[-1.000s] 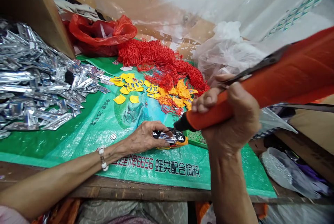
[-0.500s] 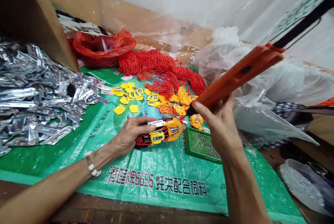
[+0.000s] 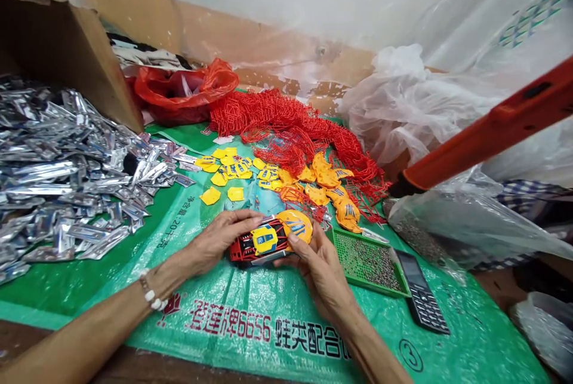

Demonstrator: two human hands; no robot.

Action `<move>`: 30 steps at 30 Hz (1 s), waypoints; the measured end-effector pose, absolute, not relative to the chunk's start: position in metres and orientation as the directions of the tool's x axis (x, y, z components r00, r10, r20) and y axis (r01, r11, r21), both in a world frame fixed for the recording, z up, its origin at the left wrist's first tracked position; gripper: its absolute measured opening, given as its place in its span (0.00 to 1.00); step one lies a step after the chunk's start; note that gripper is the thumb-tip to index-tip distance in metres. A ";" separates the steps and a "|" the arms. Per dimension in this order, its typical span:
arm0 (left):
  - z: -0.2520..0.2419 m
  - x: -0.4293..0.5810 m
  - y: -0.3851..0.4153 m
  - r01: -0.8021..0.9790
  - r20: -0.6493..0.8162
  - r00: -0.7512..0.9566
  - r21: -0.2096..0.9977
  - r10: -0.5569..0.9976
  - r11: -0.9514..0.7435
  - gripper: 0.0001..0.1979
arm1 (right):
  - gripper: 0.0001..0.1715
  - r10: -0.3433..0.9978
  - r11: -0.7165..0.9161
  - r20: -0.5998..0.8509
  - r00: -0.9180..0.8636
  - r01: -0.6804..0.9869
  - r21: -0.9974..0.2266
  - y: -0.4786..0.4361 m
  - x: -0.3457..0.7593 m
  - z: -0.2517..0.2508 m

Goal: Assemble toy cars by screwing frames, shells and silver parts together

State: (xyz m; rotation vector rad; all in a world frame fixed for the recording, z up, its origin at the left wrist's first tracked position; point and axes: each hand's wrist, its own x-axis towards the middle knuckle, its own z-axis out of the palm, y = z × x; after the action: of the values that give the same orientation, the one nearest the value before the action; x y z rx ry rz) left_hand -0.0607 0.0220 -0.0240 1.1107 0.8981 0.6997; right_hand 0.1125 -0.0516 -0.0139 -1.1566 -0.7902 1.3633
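Between both hands is a toy car body [image 3: 265, 239] with a red frame, a yellow panel, silvery side strips and an orange front piece. My left hand [image 3: 219, 234] grips its left end and far edge. On the right end, my right hand [image 3: 316, 258] has its thumb on the orange piece, with the fingers behind and partly hidden. An orange electric screwdriver [image 3: 487, 133] hangs at the upper right, apart from both hands. Just right of my right hand lies a green tray [image 3: 373, 288] of small screws.
Silvery parts [image 3: 76, 175] are heaped at the left by a cardboard box [image 3: 105, 61]. Yellow panels [image 3: 228, 166], orange pieces [image 3: 324, 175] and red lattice parts [image 3: 290, 112] lie behind the hands. A keypad phone [image 3: 421, 291] and plastic bags [image 3: 412, 91] are on the right.
My right hand has let go of the electric screwdriver, which now hangs farther right, and has taken hold of the toy car body. My left hand still holds the car.
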 end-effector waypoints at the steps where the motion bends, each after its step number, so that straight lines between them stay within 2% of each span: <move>1: -0.023 -0.062 0.022 0.096 -0.146 0.470 0.989 0.871 0.114 0.17 | 0.28 0.973 -0.152 -0.201 0.114 -0.342 -0.928 -0.051 0.111 -0.017; 2: -0.022 -0.063 0.022 0.218 -0.039 0.483 0.973 0.875 -0.077 0.19 | 0.28 0.970 -0.158 -0.213 0.117 -0.363 -0.918 -0.051 0.109 -0.020; 4: -0.023 -0.064 0.019 0.376 0.102 0.556 0.854 0.825 -0.359 0.23 | 0.26 0.964 -0.174 -0.239 0.118 -0.403 -0.898 -0.050 0.109 -0.026; 6: -0.026 -0.063 0.016 0.454 0.128 0.609 0.753 0.783 -0.476 0.32 | 0.23 0.961 -0.181 -0.252 0.110 -0.437 -0.881 -0.048 0.109 -0.032; 8: -0.029 -0.062 0.014 0.500 0.127 0.600 0.712 0.790 -0.494 0.39 | 0.22 0.962 -0.179 -0.252 0.102 -0.460 -0.870 -0.047 0.111 -0.035; 10: -0.029 -0.061 0.014 0.504 0.108 0.561 0.742 0.821 -0.442 0.38 | 0.23 0.966 -0.171 -0.242 0.088 -0.484 -0.858 -0.047 0.113 -0.035; 12: -0.027 -0.063 0.017 0.449 0.026 0.551 0.833 0.834 -0.323 0.36 | 0.27 0.974 -0.162 -0.219 0.053 -0.505 -0.848 -0.047 0.114 -0.033; 15: -0.023 -0.068 0.023 0.300 -0.112 0.565 0.951 0.817 -0.078 0.33 | 0.40 0.982 -0.166 -0.191 -0.001 -0.501 -0.849 -0.048 0.114 -0.030; 18: -0.025 -0.071 0.027 0.119 -0.187 0.551 0.982 0.813 0.145 0.28 | 0.48 0.985 -0.161 -0.175 -0.002 -0.407 -0.899 -0.049 0.115 -0.030; 20: -0.027 -0.072 0.030 -0.007 -0.216 0.533 0.966 0.818 0.260 0.24 | 0.47 0.987 -0.146 -0.158 0.010 -0.340 -0.929 -0.050 0.117 -0.031; 22: -0.028 -0.072 0.033 -0.089 -0.219 0.510 0.948 0.832 0.304 0.20 | 0.47 0.987 -0.143 -0.157 0.023 -0.298 -0.944 -0.050 0.120 -0.032; 25: -0.020 -0.071 0.037 -0.138 -0.193 0.461 0.949 0.866 0.285 0.20 | 0.44 0.977 -0.182 -0.207 0.057 -0.288 -0.940 -0.050 0.121 -0.030; 30: 0.018 -0.091 0.030 -0.220 -0.125 0.356 0.952 0.926 0.213 0.19 | 0.30 0.957 -0.199 -0.261 0.127 -0.369 -0.908 -0.053 0.122 -0.029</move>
State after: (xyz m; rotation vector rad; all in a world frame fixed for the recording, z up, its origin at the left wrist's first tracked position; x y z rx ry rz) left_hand -0.0910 0.0303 0.0179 1.0434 0.8531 0.9458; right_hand 0.1221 -0.0529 -0.0292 -1.1776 -0.6934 1.3941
